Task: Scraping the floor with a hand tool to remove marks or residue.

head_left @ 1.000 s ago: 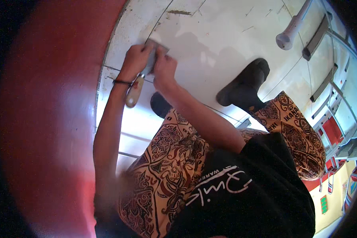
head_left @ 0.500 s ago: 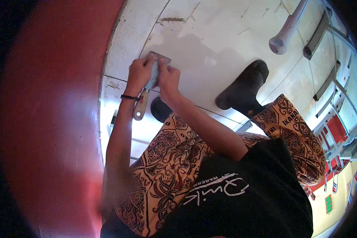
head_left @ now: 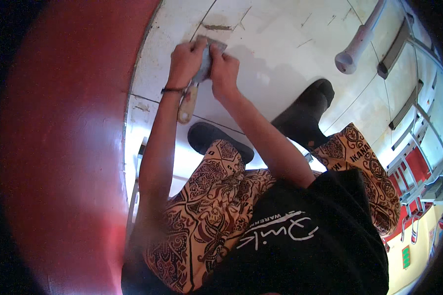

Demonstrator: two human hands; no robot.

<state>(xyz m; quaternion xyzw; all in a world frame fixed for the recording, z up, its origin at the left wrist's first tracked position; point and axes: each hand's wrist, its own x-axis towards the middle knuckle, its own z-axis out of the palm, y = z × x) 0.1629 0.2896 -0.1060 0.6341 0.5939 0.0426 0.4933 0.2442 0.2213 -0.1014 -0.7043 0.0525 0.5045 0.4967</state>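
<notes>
A scraper with a wide metal blade (head_left: 204,70) and a pale wooden handle (head_left: 187,105) is between my two hands. Its blade edge points away from me at the tiled floor (head_left: 261,49), while the handle trails back toward my body. My left hand (head_left: 185,63) is closed on the left side of the blade, a dark band on its wrist. From the other side my right hand (head_left: 225,73) grips the blade, thumb on its face. Fingers cover part of the metal. Whether the edge touches the tile cannot be made out.
A red wall (head_left: 79,123) rises close on the left. My dark-shod feet (head_left: 310,105) are on the tiles. At upper right is a pale tube with a flared end (head_left: 347,59), beside metal frames with dark feet (head_left: 396,49). A dark mark (head_left: 217,27) lies ahead of the blade.
Both hands and the scraper have slid forward and a little right across the floor, toward the dark mark. More of my left shoe shows. The grip looks the same.
</notes>
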